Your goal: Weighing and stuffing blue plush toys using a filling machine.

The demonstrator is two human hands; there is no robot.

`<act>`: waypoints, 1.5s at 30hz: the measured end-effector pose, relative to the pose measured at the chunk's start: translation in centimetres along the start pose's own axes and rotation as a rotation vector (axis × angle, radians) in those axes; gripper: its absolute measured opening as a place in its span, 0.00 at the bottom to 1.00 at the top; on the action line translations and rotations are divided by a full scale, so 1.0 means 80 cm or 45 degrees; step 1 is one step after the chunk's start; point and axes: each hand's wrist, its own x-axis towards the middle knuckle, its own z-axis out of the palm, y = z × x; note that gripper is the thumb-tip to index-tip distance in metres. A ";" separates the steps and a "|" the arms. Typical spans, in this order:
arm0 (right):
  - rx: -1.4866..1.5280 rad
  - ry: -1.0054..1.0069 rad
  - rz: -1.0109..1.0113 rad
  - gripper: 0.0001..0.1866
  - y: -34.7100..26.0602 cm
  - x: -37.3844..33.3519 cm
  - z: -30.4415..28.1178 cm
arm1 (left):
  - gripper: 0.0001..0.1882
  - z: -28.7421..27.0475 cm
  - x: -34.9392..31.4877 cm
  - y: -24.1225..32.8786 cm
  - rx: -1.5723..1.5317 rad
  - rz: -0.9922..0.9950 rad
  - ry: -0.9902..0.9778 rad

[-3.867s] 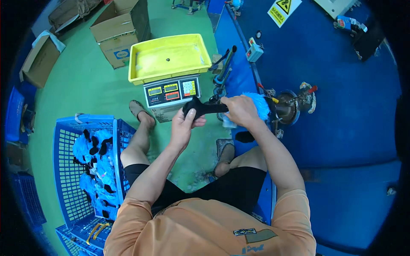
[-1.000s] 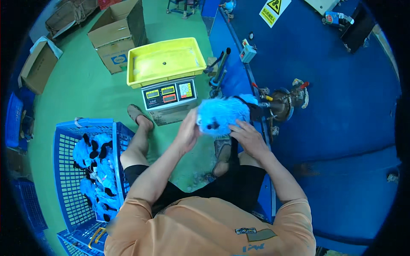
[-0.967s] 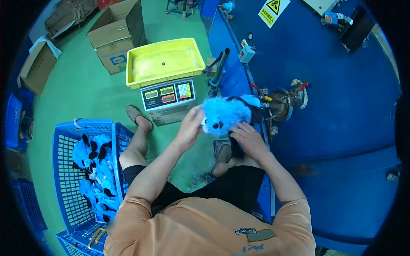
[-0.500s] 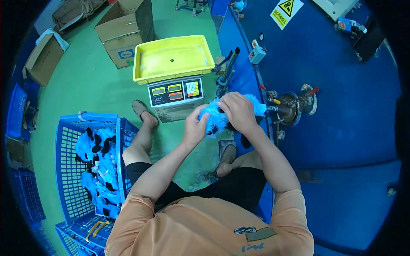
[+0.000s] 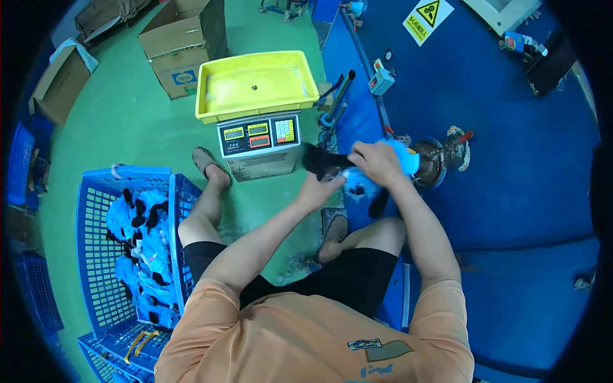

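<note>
A fluffy blue plush toy (image 5: pixel 405 158) with black limbs is pushed against the metal nozzle fitting (image 5: pixel 430 163) on the machine's side. My right hand (image 5: pixel 378 163) is closed over the top of the toy, close to the fitting. At the toy's other end, my left hand (image 5: pixel 319 190) grips it beside a black limb (image 5: pixel 317 159), the fingers partly hidden. Another black limb (image 5: pixel 378 204) dangles below my right hand.
A blue basket (image 5: pixel 128 171) full of similar blue and black plush pieces stands at my left. Ahead are a scale (image 5: pixel 260 145) bearing a yellow tray (image 5: pixel 255 115), and an open cardboard box (image 5: pixel 182 64). A large blue machine (image 5: pixel 498 198) fills the right side.
Both hands have shifted right with the toy, which now sits closer against the fitting. The toy has turned, and a black limb now sticks out toward the scale.
</note>
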 end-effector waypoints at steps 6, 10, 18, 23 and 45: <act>-0.152 0.385 -0.289 0.20 0.036 -0.028 0.006 | 0.15 -0.014 0.007 0.085 -0.541 -0.379 0.097; -0.186 0.382 -0.295 0.21 0.012 -0.018 0.007 | 0.14 -0.035 0.044 0.081 -0.158 -0.323 0.114; -0.180 0.372 -0.271 0.20 0.005 -0.015 0.013 | 0.11 -0.031 0.040 0.120 0.503 -0.102 -0.027; -0.068 0.457 -0.405 0.20 -0.004 -0.009 0.007 | 0.11 -0.067 0.029 0.092 -0.327 -0.368 0.057; 0.369 0.282 -0.181 0.19 -0.139 0.045 0.011 | 0.23 -0.095 -0.062 0.066 -0.482 -0.293 0.521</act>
